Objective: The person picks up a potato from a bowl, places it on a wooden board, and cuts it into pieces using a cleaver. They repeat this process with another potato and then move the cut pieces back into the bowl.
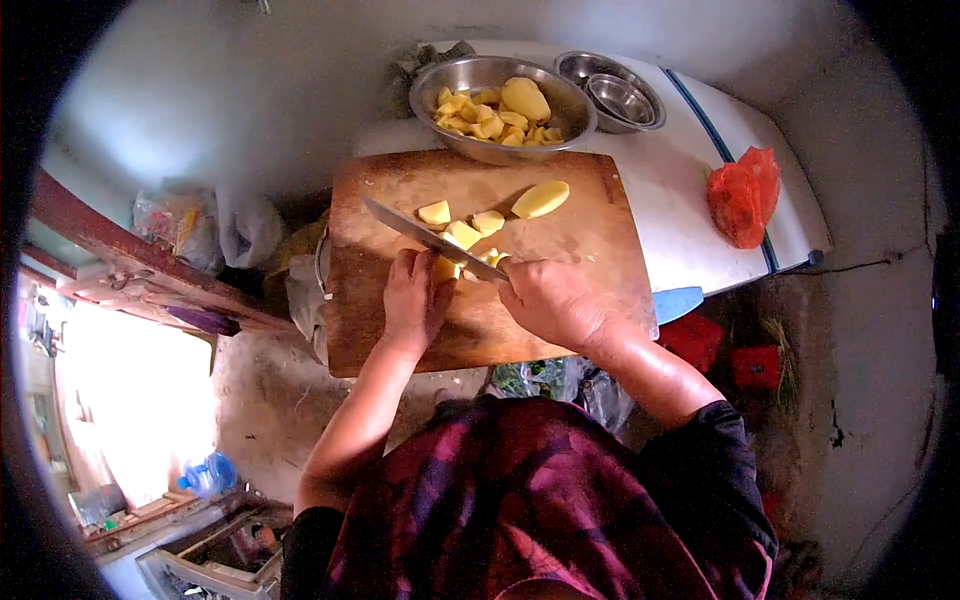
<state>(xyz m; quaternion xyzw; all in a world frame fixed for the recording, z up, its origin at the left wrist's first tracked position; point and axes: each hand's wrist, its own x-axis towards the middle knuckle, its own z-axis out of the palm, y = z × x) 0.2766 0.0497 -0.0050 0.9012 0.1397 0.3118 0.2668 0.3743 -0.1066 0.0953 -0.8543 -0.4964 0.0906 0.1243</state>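
Note:
My right hand (548,298) is closed around the handle of a kitchen knife (408,226), whose long blade slants up to the left across the wooden cutting board (375,320). Beneath and beside the blade lie cut potato chunks (463,235). Close to me, my left hand (414,298) presses its bent fingers against a potato piece (446,269) next to the blade; part of that piece is hidden by the fingers and knife. Toward the board's back right rests a larger peeled potato piece (541,200), apart from both hands.
Behind the board stands a steel bowl (440,122) of peeled and cut potatoes. Two smaller metal bowls (622,102) are nested at its right. A red plastic bag (742,198) sits on the white tabletop (680,225). Plastic bags (250,232) lie at the left.

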